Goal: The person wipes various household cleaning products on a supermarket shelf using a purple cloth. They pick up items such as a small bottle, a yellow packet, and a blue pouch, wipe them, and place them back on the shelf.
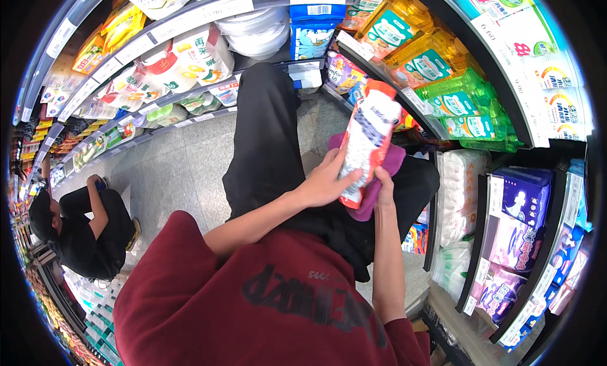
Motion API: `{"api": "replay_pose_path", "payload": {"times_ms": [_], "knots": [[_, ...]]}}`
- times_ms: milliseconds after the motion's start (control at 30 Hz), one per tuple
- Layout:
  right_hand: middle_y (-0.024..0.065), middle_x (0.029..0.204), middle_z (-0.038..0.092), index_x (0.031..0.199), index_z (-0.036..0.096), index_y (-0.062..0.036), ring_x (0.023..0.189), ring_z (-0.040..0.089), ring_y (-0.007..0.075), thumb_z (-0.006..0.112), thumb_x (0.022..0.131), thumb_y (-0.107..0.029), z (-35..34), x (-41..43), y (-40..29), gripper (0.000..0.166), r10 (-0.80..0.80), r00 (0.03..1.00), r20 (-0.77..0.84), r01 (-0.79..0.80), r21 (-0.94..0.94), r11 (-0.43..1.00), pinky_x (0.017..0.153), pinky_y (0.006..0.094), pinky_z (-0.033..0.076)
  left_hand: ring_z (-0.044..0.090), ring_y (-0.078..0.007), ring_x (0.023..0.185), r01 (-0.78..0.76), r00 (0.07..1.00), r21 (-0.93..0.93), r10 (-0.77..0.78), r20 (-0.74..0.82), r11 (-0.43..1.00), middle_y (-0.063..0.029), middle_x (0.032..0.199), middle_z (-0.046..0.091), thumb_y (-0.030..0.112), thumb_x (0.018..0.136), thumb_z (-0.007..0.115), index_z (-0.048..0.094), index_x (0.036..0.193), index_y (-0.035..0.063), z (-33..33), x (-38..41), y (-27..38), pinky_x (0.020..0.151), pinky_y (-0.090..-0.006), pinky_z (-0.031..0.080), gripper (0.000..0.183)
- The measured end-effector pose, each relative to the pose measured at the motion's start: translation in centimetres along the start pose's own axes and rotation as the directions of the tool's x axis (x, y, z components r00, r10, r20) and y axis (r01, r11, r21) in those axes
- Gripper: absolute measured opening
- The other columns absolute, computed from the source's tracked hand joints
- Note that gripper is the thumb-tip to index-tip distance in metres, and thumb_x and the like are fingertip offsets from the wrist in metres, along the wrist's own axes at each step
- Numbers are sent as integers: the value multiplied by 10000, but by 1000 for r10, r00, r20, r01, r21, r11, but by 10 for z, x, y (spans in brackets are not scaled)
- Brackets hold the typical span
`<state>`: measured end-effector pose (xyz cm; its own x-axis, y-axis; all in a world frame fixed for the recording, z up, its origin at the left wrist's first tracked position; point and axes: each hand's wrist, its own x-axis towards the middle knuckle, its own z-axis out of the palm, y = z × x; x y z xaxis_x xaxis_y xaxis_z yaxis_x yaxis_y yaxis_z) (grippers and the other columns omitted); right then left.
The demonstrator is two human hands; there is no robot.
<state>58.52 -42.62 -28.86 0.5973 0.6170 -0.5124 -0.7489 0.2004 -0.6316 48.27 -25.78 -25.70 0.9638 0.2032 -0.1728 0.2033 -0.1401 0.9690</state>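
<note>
My left hand [328, 177] grips a red-and-white plastic packet [372, 128] with printing on it, tilted above my lap. Its thumb lies across the lower front, and the fingers go behind the left edge. A purple cloth [394, 161] shows on both sides behind the packet. My right hand [385, 188] holds this cloth against the packet's lower right side, its thumb close to the packet's edge. How far its fingers reach underneath is hidden. Both hands are over my bent legs in black trousers [268, 128].
Curved-looking shelves surround me. Amber bottles [417, 53] and green bottles [474, 110] of dish soap stand at upper right. Stacked plastic bowls [256, 31] are ahead. Packaged pads [521, 200] fill the right racks. Another person [90, 223] crouches on the tiled floor [189, 162] at left.
</note>
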Motion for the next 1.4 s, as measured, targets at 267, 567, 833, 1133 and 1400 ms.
{"api": "replay_pose_path", "payload": {"times_ms": [267, 567, 833, 1133, 1400], "knots": [[228, 1444, 414, 1465, 293, 1, 1261, 494, 390, 544, 787, -550, 31, -11, -15, 910, -105, 984, 142, 91, 104, 990, 1047, 505, 430, 562, -215, 940, 21, 989, 102, -6, -149, 995, -122, 1088, 525, 359, 715, 833, 358, 1404, -9, -46, -16, 73, 848, -335, 479, 914], [216, 1401, 475, 1450, 329, -7, 1221, 535, 358, 517, 858, -506, 44, -21, 9, 796, -3, 958, 287, -119, 408, 905, 999, 462, 471, 660, -128, 875, -103, 981, -523, 1, -192, 846, -107, 1022, 696, 259, 926, 653, 584, 1162, -46, -41, 1, 56, 803, -270, 513, 392], [213, 1408, 469, 1451, 327, -11, 1225, 532, 355, 501, 882, -531, 47, -25, 6, 790, 3, 971, 240, -90, 351, 932, 1001, 458, 467, 651, -105, 827, 156, 981, -776, -185, 52, 611, -103, 966, 701, 355, 1043, 407, 641, 1048, -60, -41, 20, 38, 762, -254, 512, 477], [210, 1416, 463, 1454, 326, -15, 1229, 527, 353, 484, 909, -559, 56, -33, -5, 785, -66, 987, -144, 70, 21, 997, 1002, 452, 464, 619, -89, 713, -81, 959, -588, -98, -266, 805, -90, 834, 701, 310, 1045, 420, 663, 941, -75, -33, 13, 32, 653, -241, 492, 467], [119, 1298, 552, 1362, 432, 12, 1165, 555, 225, 693, 888, -245, 48, -52, -16, 600, -239, 966, -100, 206, -262, 943, 1011, 372, 426, 616, -86, 708, -128, 942, -669, -121, -312, 732, -104, 839, 704, 311, 1047, 415, 661, 924, -85, -34, 6, 53, 644, -229, 484, 481]]}}
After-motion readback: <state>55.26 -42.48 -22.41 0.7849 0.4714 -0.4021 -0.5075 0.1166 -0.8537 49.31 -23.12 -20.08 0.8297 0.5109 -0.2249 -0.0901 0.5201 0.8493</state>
